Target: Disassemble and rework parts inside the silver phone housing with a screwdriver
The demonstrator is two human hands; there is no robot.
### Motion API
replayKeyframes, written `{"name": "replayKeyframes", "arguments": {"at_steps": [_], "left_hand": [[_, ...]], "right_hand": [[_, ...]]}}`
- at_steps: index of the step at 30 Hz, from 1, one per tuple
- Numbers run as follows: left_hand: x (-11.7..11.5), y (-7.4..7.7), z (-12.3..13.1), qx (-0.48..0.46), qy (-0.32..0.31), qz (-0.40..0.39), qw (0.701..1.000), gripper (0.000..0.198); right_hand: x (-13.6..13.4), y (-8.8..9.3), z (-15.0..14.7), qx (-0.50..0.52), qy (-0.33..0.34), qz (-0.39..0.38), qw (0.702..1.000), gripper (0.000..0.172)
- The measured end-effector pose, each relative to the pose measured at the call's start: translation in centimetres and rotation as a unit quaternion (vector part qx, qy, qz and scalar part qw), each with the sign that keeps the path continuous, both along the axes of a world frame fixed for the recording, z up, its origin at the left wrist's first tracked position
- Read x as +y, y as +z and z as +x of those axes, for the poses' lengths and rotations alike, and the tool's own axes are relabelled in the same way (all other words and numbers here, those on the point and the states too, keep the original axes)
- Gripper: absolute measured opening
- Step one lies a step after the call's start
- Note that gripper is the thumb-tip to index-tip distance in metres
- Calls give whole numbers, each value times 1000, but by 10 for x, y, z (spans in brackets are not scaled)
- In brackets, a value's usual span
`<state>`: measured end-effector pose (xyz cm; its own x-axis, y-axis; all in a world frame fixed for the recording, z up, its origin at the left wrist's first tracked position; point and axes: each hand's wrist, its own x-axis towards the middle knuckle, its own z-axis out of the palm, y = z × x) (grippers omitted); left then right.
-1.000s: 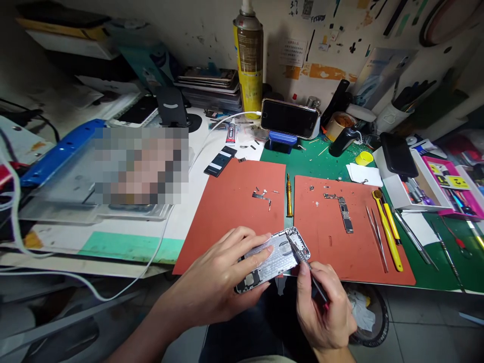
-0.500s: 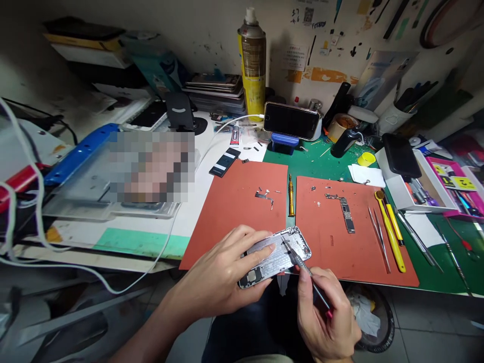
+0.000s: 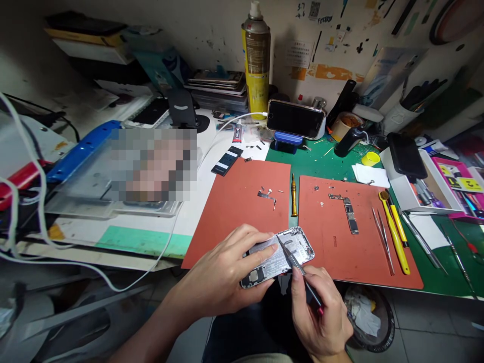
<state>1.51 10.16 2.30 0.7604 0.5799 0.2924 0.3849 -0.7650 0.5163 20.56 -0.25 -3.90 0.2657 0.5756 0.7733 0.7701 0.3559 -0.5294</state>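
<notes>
- Workbench before you backs onto a stained wall (image 3: pixel 212 40) bearing tape scraps and handwriting.
- Far left: a white cable (image 3: pixel 113 288) loops past the bench's front edge; behind it lies a clear plastic tray (image 3: pixel 81 194), partly masked by a blurred patch.
- Left of centre: a black stand (image 3: pixel 182 108), then a red mat (image 3: pixel 234 201) carrying a thin flex part (image 3: pixel 267 196) and loose fragments.
- Your left hand (image 3: pixel 230 267) is clamped on an opened phone housing (image 3: pixel 272 264), fingers across its inner face and far edge. You hold the housing tilted at the bench's near edge, above your lap.
- Your right hand (image 3: pixel 321 307), apart from the left, grips a pointed tool (image 3: pixel 295 262) between thumb and fingers. Its tip is at the housing's inner face (whether it touches, you cannot be told from this view).
- Beyond the housing, a gold screwdriver (image 3: pixel 294 196) lies between the two mats.
- Right of it: a second red mat (image 3: pixel 313 237) bears a circuit board (image 3: pixel 351 217), tweezers (image 3: pixel 383 239) and a yellow-handled brush (image 3: pixel 395 242).
- Far right: a white box (image 3: pixel 434 204) holds assorted small items.
</notes>
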Motion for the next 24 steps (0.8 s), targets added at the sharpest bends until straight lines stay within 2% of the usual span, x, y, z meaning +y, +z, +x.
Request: {"name": "replayKeyframes", "arguments": {"at_steps": [5, 10, 18, 24], "left_hand": [[1, 0, 0, 0, -3, -6, 1000, 41], [1, 0, 0, -3, -3, -12, 1000, 39], [2, 1, -1, 5, -15, -14, 1000, 39], [3, 3, -1, 4, -16, -10, 1000, 39]], "right_hand": [[-1, 2, 1, -20, 14, 0, 1000, 48], [-3, 1, 3, -54, 23, -7, 998, 42], [-3, -1, -5, -65, -15, 9, 998, 39], [2, -1, -6, -65, -29, 6, 997, 29]]}}
